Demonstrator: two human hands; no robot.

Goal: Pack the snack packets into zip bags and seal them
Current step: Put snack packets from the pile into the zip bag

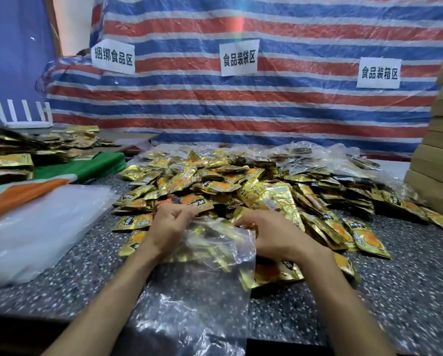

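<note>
**Zip bag gripped at its mouth, near edge of the packet heap**

The left hand point(173, 223) and right hand point(273, 236) each pinch the top edge of a clear zip bag point(210, 291), fingers curled on the plastic. The bag lies on the speckled table point(395, 291), its mouth against the near side of the snack packets point(228, 181). Cardboard boxes point(441, 163) stand at the right.

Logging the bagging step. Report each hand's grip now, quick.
Left hand: closed, pinching the top edge of the clear zip bag.
Right hand: closed, pinching the same bag's top edge.
</note>
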